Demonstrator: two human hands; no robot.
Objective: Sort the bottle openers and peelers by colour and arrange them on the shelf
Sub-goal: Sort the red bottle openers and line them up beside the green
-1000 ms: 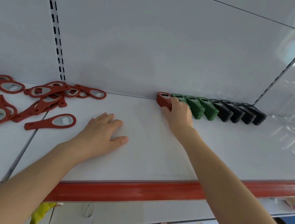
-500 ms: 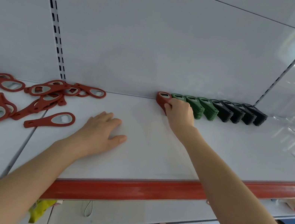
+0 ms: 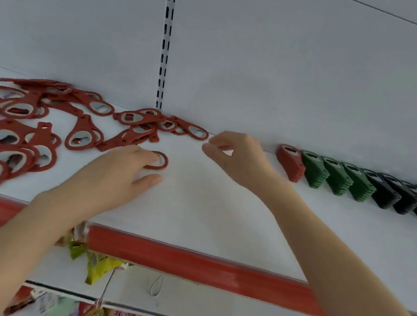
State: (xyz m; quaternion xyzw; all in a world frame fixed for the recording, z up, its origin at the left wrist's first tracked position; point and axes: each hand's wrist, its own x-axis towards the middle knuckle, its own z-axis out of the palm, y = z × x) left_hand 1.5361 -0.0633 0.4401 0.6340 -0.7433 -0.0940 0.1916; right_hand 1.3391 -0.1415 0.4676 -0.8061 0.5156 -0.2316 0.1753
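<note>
Left of the red stack (image 3: 290, 163), my flat left hand (image 3: 112, 174) covers a red bottle opener (image 3: 162, 161), ring end pointing right; right hand (image 3: 238, 157), empty and half-curled, hovers between.

Bare shelf (image 3: 206, 213) between scattered red openers (image 3: 84, 123) left and stacked row (image 3: 356, 181) right.

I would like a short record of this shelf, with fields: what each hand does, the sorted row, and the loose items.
left hand: fingers flat on one loose red opener
right hand: above the shelf, fingers loosely curled, holds nothing
sorted row: at the back wall; from the left, one red stack, three green stacks, four black stacks
loose pile: red openers, unsorted, on the left part
shelf front: red strip
</note>
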